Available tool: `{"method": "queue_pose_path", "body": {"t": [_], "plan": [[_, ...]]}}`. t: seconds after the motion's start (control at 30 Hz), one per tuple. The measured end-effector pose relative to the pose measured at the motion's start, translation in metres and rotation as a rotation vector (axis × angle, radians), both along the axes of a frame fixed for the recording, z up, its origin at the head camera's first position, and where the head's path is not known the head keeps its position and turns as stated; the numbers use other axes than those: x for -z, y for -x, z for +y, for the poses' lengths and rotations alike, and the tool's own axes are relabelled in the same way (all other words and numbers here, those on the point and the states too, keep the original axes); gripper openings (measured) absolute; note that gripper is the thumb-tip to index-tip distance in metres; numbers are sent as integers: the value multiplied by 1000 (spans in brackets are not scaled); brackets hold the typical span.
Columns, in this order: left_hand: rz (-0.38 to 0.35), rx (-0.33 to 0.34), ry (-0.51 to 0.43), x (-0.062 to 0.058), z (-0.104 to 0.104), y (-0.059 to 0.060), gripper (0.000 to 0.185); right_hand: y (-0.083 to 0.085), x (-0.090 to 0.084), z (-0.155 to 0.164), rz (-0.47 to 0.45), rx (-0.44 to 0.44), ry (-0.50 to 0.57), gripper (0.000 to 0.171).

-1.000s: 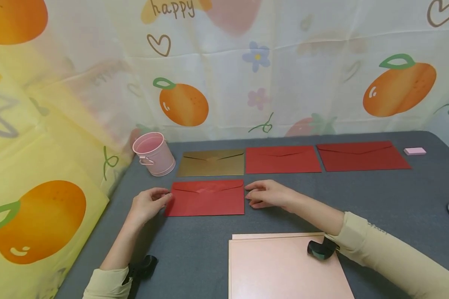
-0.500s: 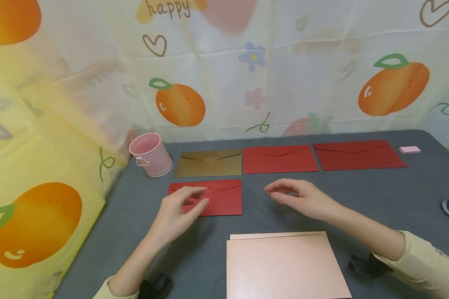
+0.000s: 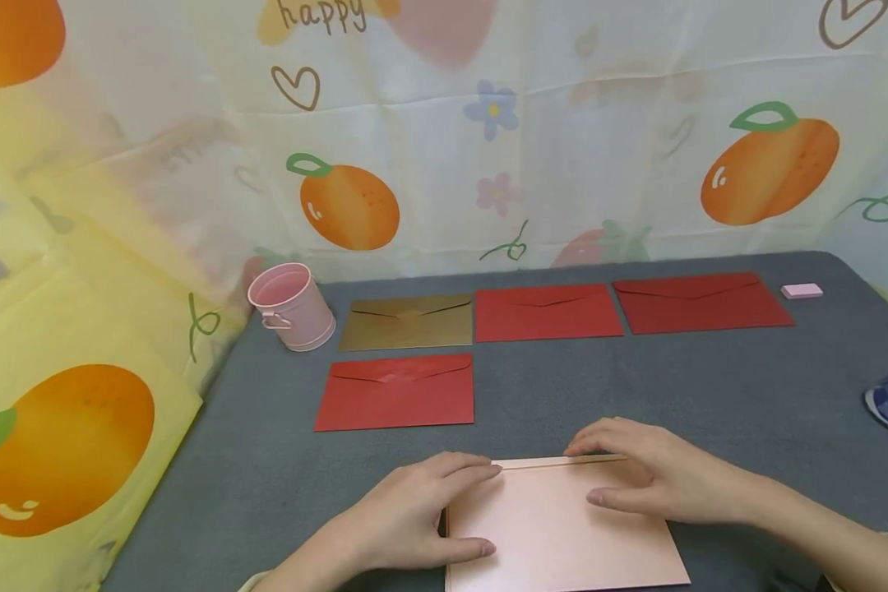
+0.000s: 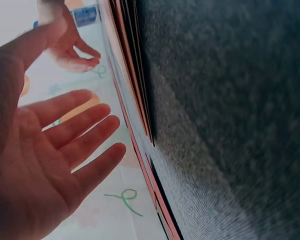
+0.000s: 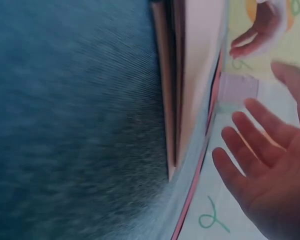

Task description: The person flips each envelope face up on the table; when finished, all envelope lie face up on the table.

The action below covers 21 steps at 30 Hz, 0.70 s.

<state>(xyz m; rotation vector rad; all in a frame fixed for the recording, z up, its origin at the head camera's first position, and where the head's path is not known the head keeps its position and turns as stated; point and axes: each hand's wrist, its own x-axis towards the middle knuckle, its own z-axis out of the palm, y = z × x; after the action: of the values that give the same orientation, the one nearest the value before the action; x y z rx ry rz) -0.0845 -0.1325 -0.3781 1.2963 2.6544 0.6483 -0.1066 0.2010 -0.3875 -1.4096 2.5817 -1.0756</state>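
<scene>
While both the left hand [image 3: 414,514] and right hand [image 3: 647,477] rest flat, fingers extended, the pale-pink envelope stack [image 3: 562,534] lies squared.

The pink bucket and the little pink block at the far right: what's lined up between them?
In the head view, three envelopes lie in a row between the pink bucket and the pink block: a gold envelope, a red envelope, then a darker red envelope.

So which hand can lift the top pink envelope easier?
Probably the right hand: its fingertips lie on the pink envelope stack's far edge. The left hand lies at the left edge.
</scene>
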Motion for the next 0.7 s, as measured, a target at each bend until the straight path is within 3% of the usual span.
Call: {"method": "queue_pose_path", "body": {"t": [0.13,0.27,0.37,0.53,0.7], "plan": [[30,108,79,4,-1,-3,76,-11,4,8,-9,-69,-114,59],[-14,200,167,9,-3,-5,91,-22,6,13,-4,-84,-234,84],[-36,233,212,12,-3,-6,97,-28,8,13,59,-82,-282,98],[2,257,232,14,-3,-6,97,-33,13,12,214,-73,-263,102],[-26,277,216,14,-4,-4,94,-34,14,12,229,-55,-293,99]]}}
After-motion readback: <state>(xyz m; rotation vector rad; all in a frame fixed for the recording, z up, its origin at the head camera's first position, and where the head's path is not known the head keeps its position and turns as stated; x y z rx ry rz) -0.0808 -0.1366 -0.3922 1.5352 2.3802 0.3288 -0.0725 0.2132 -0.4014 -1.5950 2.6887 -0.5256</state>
